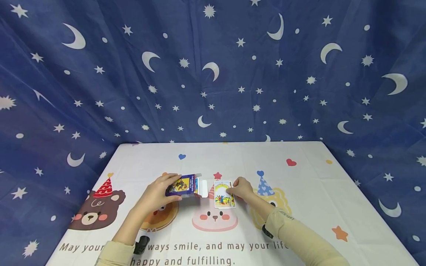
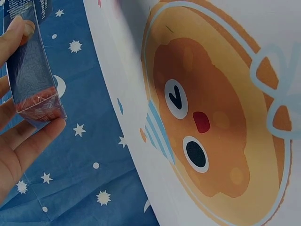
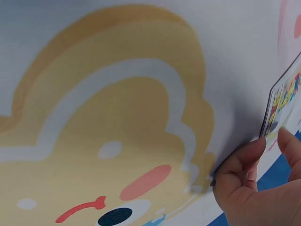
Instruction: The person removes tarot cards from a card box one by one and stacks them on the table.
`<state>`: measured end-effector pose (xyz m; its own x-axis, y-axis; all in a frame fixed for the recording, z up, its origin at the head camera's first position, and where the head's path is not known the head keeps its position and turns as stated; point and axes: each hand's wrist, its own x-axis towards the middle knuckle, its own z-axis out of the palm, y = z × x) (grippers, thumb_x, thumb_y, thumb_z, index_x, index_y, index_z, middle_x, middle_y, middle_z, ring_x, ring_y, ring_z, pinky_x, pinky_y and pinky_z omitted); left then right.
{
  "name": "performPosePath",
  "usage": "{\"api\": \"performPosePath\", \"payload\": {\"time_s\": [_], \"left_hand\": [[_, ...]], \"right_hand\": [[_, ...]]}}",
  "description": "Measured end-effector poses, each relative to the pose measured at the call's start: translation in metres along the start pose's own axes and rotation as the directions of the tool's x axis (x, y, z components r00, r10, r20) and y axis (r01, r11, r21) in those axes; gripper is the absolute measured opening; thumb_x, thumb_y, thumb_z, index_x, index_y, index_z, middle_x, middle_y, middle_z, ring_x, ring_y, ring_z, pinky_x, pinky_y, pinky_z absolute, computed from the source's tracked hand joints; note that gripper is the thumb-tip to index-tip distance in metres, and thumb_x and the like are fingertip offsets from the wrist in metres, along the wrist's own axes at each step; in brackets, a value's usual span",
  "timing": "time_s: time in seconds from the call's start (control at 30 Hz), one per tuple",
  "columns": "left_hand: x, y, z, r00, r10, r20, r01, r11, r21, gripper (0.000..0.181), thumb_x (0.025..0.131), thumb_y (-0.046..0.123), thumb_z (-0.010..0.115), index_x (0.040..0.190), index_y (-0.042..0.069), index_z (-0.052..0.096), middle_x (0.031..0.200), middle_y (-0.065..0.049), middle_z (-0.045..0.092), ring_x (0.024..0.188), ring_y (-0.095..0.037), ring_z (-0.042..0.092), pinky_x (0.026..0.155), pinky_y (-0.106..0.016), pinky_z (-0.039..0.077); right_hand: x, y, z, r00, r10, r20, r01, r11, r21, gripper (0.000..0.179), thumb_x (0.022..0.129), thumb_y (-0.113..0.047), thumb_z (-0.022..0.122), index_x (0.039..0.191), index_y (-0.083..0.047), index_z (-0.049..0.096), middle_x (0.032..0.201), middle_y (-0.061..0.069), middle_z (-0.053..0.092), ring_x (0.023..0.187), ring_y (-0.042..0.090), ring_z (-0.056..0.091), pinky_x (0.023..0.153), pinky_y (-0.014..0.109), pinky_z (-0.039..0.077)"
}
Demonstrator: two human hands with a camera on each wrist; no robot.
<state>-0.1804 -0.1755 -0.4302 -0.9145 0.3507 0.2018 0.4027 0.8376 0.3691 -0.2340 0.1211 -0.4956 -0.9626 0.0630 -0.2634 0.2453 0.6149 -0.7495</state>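
My left hand (image 1: 162, 189) grips a dark blue card box (image 1: 181, 186) with a picture on its face, thumb on the near side and fingers on the far side. The box's white flap (image 1: 203, 188) stands open to the right, with a bit of coloured card showing inside the opening. In the left wrist view the clear-wrapped end of the box (image 2: 40, 106) shows between fingers and thumb. To its right, my right hand (image 1: 243, 187) pinches the right edge of a few illustrated cards (image 1: 222, 197), slightly fanned. The top card shows a rainbow arc and figures.
A white tablecloth (image 1: 266, 236) printed with cartoon animals and lettering covers the table. Behind and beside it hangs a dark blue curtain (image 1: 213, 96) with moons and stars. Dark wrist straps (image 1: 141, 244) sit at both sleeves.
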Motion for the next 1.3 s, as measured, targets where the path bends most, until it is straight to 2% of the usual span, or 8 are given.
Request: {"api": "performPosePath", "payload": {"time_s": [0.1, 0.23, 0.47, 0.77, 1.03, 1.3], "left_hand": [[-0.0002, -0.0002, 0.0002, 1.0, -0.004, 0.003, 0.004, 1.0, 0.001, 0.069, 0.073, 0.032, 0.08, 0.132, 0.009, 0.055, 0.134, -0.014, 0.053, 0.122, -0.038, 0.051, 0.094, -0.058, 0.045], [-0.0005, -0.0008, 0.0004, 1.0, -0.006, 0.004, 0.006, 1.0, 0.001, 0.068, 0.073, 0.032, 0.08, 0.132, 0.01, 0.055, 0.134, -0.013, 0.053, 0.122, -0.038, 0.051, 0.094, -0.059, 0.045], [-0.0002, -0.0012, 0.0008, 1.0, -0.003, -0.001, 0.003, 1.0, 0.001, 0.069, 0.073, 0.032, 0.08, 0.132, 0.01, 0.055, 0.134, -0.013, 0.054, 0.122, -0.038, 0.051, 0.094, -0.058, 0.045], [-0.0002, -0.0014, 0.0004, 1.0, -0.008, 0.003, 0.008, 1.0, 0.008, 0.069, 0.073, 0.033, 0.08, 0.132, 0.01, 0.055, 0.134, -0.012, 0.054, 0.122, -0.038, 0.051, 0.094, -0.058, 0.045], [-0.0007, -0.0013, 0.0013, 1.0, -0.009, 0.014, 0.009, 1.0, 0.001, 0.068, 0.074, 0.033, 0.08, 0.133, 0.01, 0.054, 0.135, -0.014, 0.053, 0.122, -0.039, 0.051, 0.093, -0.059, 0.045], [0.0004, -0.0024, 0.003, 1.0, 0.005, -0.007, -0.005, 1.0, 0.002, 0.069, 0.073, 0.033, 0.08, 0.132, 0.01, 0.055, 0.134, -0.013, 0.054, 0.121, -0.038, 0.052, 0.094, -0.057, 0.045]], "right_hand": [[0.0008, -0.0011, 0.002, 1.0, -0.011, -0.01, 0.01, 0.998, -0.058, 0.033, 0.073, -0.013, 0.078, 0.081, -0.007, 0.046, 0.071, 0.003, 0.047, 0.055, 0.011, 0.042, 0.043, 0.018, 0.034], [0.0021, -0.0013, 0.003, 1.0, -0.006, -0.017, 0.005, 0.997, -0.076, 0.031, 0.073, -0.01, 0.077, 0.083, -0.006, 0.048, 0.075, 0.005, 0.051, 0.058, 0.012, 0.043, 0.045, 0.018, 0.035], [0.0041, 0.0002, 0.0014, 1.0, 0.013, -0.004, -0.013, 0.999, -0.033, 0.028, 0.073, -0.007, 0.076, 0.083, -0.005, 0.05, 0.075, 0.005, 0.051, 0.055, 0.011, 0.042, 0.044, 0.018, 0.035], [0.0053, 0.0019, -0.0009, 1.0, -0.012, 0.013, 0.012, 1.0, -0.021, 0.024, 0.073, -0.003, 0.074, 0.086, -0.003, 0.054, 0.079, 0.006, 0.054, 0.057, 0.01, 0.043, 0.046, 0.016, 0.038], [0.0034, 0.0017, -0.0013, 1.0, -0.011, 0.02, 0.011, 1.0, 0.004, 0.022, 0.074, -0.001, 0.072, 0.087, -0.002, 0.055, 0.076, 0.004, 0.053, 0.053, 0.008, 0.041, 0.045, 0.015, 0.038], [0.0044, 0.0014, -0.0019, 1.0, -0.015, 0.026, 0.015, 1.0, 0.022, 0.022, 0.073, 0.001, 0.072, 0.086, -0.001, 0.055, 0.074, 0.004, 0.051, 0.053, 0.009, 0.041, 0.045, 0.015, 0.037]]}}
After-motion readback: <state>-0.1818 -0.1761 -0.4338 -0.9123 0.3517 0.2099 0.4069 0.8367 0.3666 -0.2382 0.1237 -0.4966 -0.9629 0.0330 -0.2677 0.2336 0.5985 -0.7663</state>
